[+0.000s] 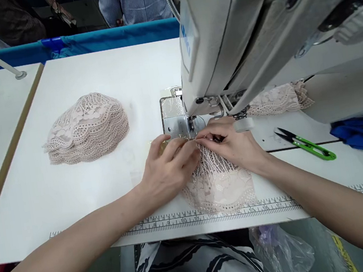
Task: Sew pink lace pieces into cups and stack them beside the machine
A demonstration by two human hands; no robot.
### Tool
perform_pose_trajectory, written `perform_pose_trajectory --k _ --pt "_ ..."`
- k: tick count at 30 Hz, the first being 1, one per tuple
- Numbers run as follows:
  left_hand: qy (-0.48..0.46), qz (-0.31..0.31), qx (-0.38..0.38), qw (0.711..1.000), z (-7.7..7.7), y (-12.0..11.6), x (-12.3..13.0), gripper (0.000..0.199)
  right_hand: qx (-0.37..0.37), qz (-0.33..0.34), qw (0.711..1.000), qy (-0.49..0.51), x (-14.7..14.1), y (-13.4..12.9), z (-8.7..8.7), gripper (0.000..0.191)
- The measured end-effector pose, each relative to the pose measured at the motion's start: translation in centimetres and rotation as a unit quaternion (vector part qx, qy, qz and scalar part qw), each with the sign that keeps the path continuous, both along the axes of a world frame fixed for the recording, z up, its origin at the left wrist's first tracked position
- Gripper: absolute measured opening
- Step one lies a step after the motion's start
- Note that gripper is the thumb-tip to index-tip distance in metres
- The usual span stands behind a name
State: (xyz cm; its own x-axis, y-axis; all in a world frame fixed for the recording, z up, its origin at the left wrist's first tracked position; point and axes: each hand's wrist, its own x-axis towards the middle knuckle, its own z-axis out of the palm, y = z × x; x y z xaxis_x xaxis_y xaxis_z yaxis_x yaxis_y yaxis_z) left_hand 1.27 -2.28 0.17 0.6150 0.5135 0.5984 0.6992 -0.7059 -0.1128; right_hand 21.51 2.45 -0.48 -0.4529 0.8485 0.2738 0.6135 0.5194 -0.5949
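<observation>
Below the worktop's (141, 69) near edge is a clear bag (288, 251); something purple (268, 234) shows in it, but I can't tell what. The lace piece (221, 189) spreads from the fingertips back toward that edge. The left hand (170, 167) and right hand (231, 142), equally close, pinch its far end by the sewing machine (215, 36). A lace pile (86, 129) sits toward the far left corner.

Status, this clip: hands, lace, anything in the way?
Left hand and right hand near presser foot, fingertips at lace piece. Lace reaches ruler scale. Green snips lie rightward, apart from hands.
</observation>
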Motion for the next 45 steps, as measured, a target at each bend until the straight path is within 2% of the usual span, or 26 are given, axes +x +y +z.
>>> perform_pose_trajectory --k 4,7,13,20,26,30,45 --pt "0.049 -0.013 -0.001 0.999 0.2 -0.5 -0.1 0.013 0.007 -0.004 1.000 -0.009 0.0 0.0 -0.2 0.013" --pt "0.075 -0.007 -0.024 0.997 0.3 -0.7 -0.3 0.022 0.053 0.008 0.997 -0.048 0.0 -0.2 -0.2 0.020" --pt "0.061 -0.011 -0.031 0.998 0.3 -0.4 -0.3 0.024 0.173 0.102 0.966 -0.162 0.0 -0.5 0.1 0.044" --pt "0.054 0.016 -0.059 0.997 0.1 0.7 -0.7 0.026 0.300 0.050 0.942 -0.145 1.4 -1.2 0.8 0.033" --pt "0.063 0.020 -0.063 0.996 0.2 0.8 -0.8 0.027 0.262 0.044 0.936 -0.230 1.0 -1.7 0.9 0.031" --pt "0.077 0.026 -0.056 0.995 0.3 0.3 -0.7 0.027 0.278 0.032 0.923 -0.265 0.9 -1.8 0.8 0.034" --pt "0.083 0.035 -0.065 0.994 0.2 0.4 -0.6 0.028 0.282 0.022 0.922 -0.264 0.9 -1.6 1.0 0.031"
